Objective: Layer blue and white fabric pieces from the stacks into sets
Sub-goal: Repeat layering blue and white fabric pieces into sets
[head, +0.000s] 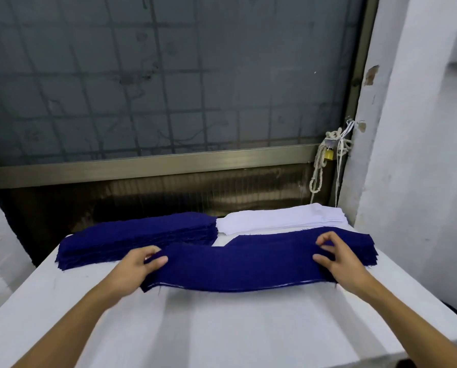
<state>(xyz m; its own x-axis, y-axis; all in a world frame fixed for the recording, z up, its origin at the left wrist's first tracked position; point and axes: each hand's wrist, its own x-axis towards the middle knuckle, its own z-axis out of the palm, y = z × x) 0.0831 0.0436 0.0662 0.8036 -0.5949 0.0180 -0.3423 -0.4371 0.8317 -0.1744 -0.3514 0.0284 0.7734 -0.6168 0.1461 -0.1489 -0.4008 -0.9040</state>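
Observation:
A long blue fabric piece (235, 266) lies across the middle of the white table (195, 328), a thin white edge showing under its near side. My left hand (139, 264) pinches its left end between thumb and fingers. My right hand (333, 258) pinches its right end, where it lies over a stack of blue pieces (368, 251). A thick blue stack (131, 237) sits at the back left. A white stack (280, 217) sits at the back right.
A dark window with a metal frame (153, 163) rises right behind the table. A rope and a brass padlock (328, 154) hang at its right corner. A white wall (418, 155) closes the right side. The near table surface is bare white cloth.

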